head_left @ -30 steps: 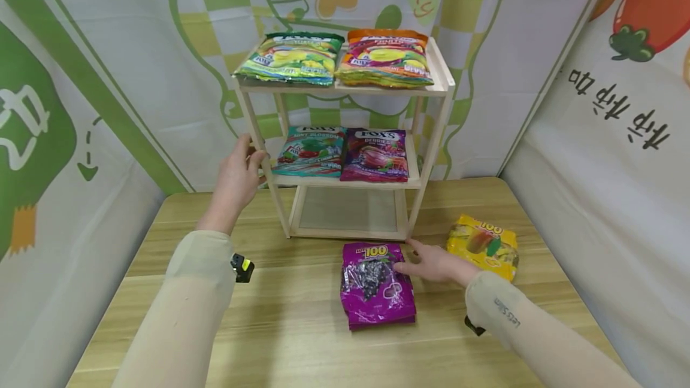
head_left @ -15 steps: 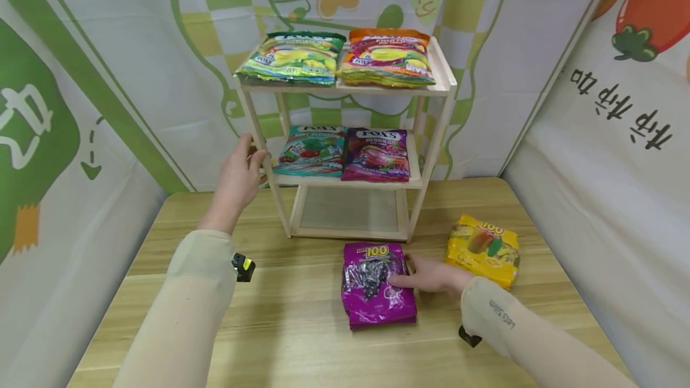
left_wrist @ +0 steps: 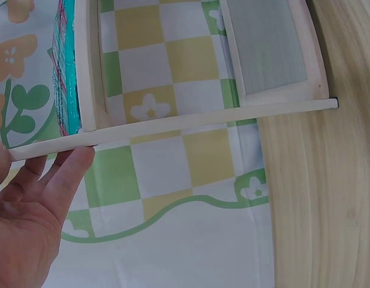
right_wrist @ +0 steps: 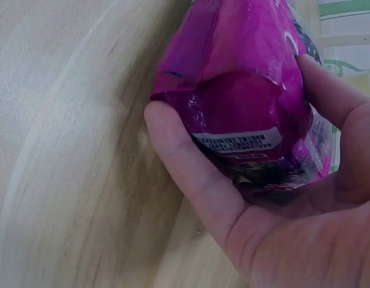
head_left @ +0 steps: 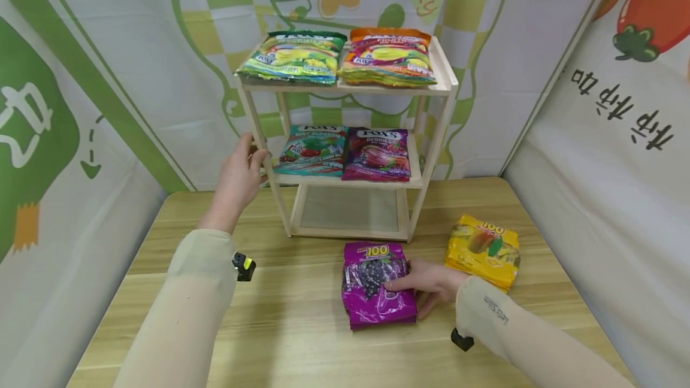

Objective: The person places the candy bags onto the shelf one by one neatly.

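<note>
A small wooden shelf rack (head_left: 347, 181) stands at the back of the table. My left hand (head_left: 237, 178) holds its left front post (left_wrist: 173, 123) at middle-shelf height, with fingertips against the wood in the left wrist view. In front of the rack, a purple candy bag (head_left: 377, 310) with a grape picture lies on the table. My right hand (head_left: 433, 280) grips its right side, the thumb on the printed front. In the right wrist view the fingers (right_wrist: 196, 168) reach along one side of the bag and the thumb (right_wrist: 328, 90) presses the other.
A yellow candy bag (head_left: 482, 247) lies right of the right hand. On the top shelf are a green bag (head_left: 296, 58) and an orange bag (head_left: 387, 58). A teal bag (head_left: 312, 151) and a dark purple bag (head_left: 377, 154) sit on the middle shelf. Printed cloth walls surround the table.
My right hand has moved from the upper right corner of the purple candy bag down along its right side and now grips it. The left hand keeps its place on the rack post.
</note>
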Action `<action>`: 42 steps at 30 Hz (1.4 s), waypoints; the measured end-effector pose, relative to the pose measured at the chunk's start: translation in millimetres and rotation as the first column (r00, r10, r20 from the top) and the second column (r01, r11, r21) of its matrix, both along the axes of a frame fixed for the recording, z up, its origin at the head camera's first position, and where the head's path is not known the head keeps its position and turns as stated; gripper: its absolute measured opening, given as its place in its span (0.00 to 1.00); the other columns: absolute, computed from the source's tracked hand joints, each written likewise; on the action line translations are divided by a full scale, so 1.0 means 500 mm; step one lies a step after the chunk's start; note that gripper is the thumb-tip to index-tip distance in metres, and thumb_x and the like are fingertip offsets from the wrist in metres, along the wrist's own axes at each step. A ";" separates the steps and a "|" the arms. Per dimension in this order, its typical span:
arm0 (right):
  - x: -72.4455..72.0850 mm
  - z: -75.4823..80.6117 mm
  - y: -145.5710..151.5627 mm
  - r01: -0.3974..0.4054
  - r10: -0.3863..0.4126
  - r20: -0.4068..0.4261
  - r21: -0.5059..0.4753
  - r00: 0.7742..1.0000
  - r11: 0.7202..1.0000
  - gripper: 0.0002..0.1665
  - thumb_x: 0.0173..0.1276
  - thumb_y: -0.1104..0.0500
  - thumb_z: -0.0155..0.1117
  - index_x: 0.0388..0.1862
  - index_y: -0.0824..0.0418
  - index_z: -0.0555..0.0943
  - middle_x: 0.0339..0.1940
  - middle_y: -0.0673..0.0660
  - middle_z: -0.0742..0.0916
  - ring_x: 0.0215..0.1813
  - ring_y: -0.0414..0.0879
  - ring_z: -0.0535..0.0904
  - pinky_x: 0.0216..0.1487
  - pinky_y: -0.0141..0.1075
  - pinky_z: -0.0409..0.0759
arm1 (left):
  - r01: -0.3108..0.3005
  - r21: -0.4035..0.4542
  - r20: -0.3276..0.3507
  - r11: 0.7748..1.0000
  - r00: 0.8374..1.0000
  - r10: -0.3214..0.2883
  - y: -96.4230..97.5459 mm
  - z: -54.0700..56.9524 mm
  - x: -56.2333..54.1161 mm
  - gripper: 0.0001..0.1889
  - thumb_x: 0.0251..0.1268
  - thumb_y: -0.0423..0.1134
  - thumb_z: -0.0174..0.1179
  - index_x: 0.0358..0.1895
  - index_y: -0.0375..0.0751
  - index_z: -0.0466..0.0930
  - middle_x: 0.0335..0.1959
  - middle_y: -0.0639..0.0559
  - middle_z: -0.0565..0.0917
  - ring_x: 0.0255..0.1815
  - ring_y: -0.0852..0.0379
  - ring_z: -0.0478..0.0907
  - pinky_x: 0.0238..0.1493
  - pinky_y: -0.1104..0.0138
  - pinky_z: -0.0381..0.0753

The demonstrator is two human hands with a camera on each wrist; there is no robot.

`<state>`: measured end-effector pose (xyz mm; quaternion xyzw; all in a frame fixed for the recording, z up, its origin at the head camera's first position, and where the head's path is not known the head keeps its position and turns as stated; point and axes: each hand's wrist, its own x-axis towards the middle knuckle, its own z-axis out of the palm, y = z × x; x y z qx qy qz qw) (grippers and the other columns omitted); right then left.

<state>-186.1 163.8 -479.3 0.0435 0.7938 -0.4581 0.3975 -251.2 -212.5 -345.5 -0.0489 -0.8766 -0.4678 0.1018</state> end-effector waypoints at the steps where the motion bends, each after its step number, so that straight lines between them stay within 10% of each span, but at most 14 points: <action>1: 0.000 -0.002 0.000 0.001 -0.001 -0.006 0.004 1.000 1.000 0.48 0.66 0.45 0.74 0.72 0.67 0.62 0.50 0.64 0.83 0.44 0.59 0.84 0.37 0.55 0.90 | 0.000 -0.001 0.000 1.000 1.000 0.000 0.000 0.000 0.000 0.18 0.86 0.40 0.39 0.69 0.36 0.60 0.65 0.31 0.75 0.68 0.34 0.74 0.58 0.49 0.85; 42: 0.016 -0.016 -0.020 0.130 -0.135 -0.069 -0.069 0.989 0.989 0.52 0.63 0.48 0.76 0.75 0.70 0.59 0.54 0.66 0.81 0.47 0.58 0.84 0.42 0.55 0.88 | 0.005 0.011 -0.001 1.000 1.000 -0.005 0.000 0.000 0.000 0.18 0.86 0.40 0.38 0.68 0.36 0.61 0.63 0.30 0.75 0.67 0.34 0.74 0.58 0.50 0.85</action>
